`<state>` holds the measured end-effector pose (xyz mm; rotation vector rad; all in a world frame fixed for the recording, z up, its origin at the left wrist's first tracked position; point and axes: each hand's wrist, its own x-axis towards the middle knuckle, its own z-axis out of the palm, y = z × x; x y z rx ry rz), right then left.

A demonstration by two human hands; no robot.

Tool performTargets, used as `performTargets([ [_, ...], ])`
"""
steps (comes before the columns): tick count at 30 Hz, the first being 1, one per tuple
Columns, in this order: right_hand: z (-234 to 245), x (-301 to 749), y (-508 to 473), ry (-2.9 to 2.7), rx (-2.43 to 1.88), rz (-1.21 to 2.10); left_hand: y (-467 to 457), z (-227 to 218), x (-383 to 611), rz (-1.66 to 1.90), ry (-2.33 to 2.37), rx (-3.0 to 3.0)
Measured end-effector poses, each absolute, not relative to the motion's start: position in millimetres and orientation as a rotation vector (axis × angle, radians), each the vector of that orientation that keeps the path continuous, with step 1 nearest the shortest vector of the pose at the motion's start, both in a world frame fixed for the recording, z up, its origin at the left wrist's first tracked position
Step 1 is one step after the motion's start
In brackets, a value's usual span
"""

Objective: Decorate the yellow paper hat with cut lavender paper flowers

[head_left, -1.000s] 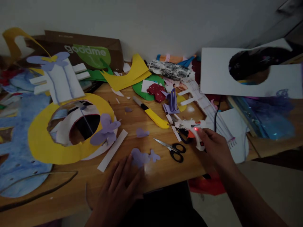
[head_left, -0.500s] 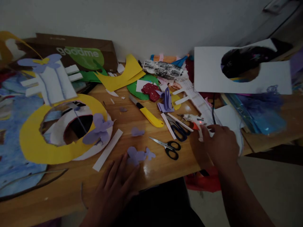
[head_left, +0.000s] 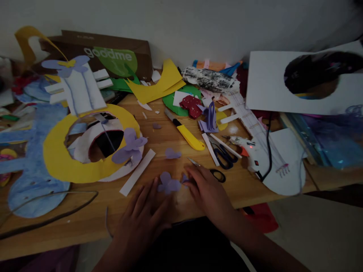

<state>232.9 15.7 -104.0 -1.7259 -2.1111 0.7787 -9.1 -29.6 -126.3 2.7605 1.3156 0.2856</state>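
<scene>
My left hand (head_left: 146,209) lies flat on the wooden table with its fingers stretched out, the tips beside a purple paper flower (head_left: 169,183). To the right, my right hand (head_left: 208,189) has thumb and forefinger closed around a small purple paper piece (head_left: 185,178), mostly covered by the fingers. Small scissors (head_left: 217,175) with black handles are partly hidden behind this hand. Farther right, a white glue gun (head_left: 252,153) with a lit red light rests on a white guitar-shaped cutout (head_left: 286,166). Another purple paper scrap (head_left: 172,153) sits beyond the flower.
A yellow utility knife (head_left: 189,136) and dark-handled scissors (head_left: 224,155) lie mid-table. At left is a yellow paper ring (head_left: 59,162) bearing a purple flower, near a white strip (head_left: 137,172). A brown box (head_left: 141,56) and a white board (head_left: 265,83) stand along the wall.
My right hand has left the glue gun and come left to the small purple paper piece, closing its fingertips on it. My left hand stays flat near the flower. The view has shifted slightly.
</scene>
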Motion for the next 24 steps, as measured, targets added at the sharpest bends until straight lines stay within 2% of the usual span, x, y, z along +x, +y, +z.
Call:
performTargets([
  [9,-83.3,238.1,24.9,-1.954,-1.731,0.979,-10.9,-121.0,-20.4,0.129,1.151,2.779],
  [16,-75.8,243.4,32.8,-1.494,-1.686,1.277,23.3,-108.9,-31.1,-0.046,0.844,2.788],
  [18,-77.0,242.0,32.8,-1.380,-1.667,1.314,21.8,-106.0,-33.6,-0.002,0.890,2.772],
  [24,-81.4,239.8,33.4,-1.250,-1.704,1.331,-26.0,-104.7,-19.9,0.302,1.438,2.620],
])
